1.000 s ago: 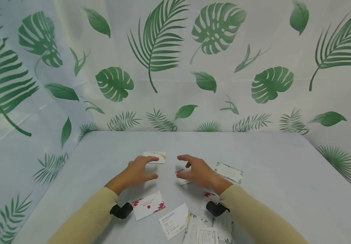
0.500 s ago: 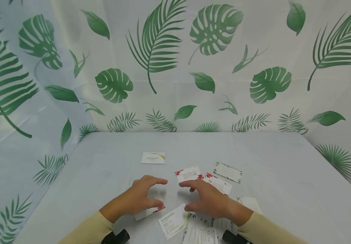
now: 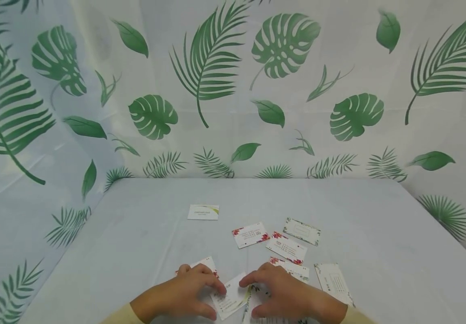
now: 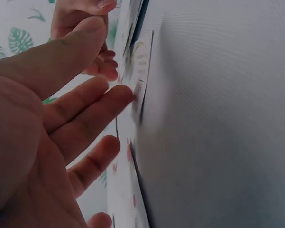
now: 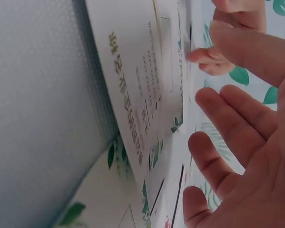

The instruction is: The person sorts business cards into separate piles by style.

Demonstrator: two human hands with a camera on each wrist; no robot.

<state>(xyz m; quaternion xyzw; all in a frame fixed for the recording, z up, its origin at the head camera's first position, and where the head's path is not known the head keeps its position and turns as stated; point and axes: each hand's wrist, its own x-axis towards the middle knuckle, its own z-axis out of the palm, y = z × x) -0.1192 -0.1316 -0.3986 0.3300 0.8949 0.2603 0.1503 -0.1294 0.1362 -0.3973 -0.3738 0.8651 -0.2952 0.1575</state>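
Observation:
Both hands are low at the front of the table in the head view. My left hand (image 3: 184, 292) holds nothing; its loosely bent fingers overlap the left edge of a white business card with a yellow-green curve (image 3: 234, 303). A red-flowered business card (image 3: 207, 262) is partly hidden behind it. Opposite, my right hand (image 3: 285, 290) has its fingers spread and relaxed over a pile of leaf-bordered cards (image 3: 248, 312), largely covered by the hand. In the right wrist view, a card with gold lettering (image 5: 128, 90) lies beside the fingers (image 5: 232, 128), apart from them.
Red-flowered cards (image 3: 251, 235) and a leaf-bordered card (image 3: 302, 231) lie beyond the right hand. Another leaf-bordered card (image 3: 332, 282) is at its right. A single white card (image 3: 203, 212) lies farther back. Leaf-printed cloth (image 3: 233, 90) rises behind the white table (image 3: 135, 225).
Both hands have drawn back from the middle of the table toward the front edge. Red-flowered cards and the far white card are uncovered now; the cards themselves stay in place.

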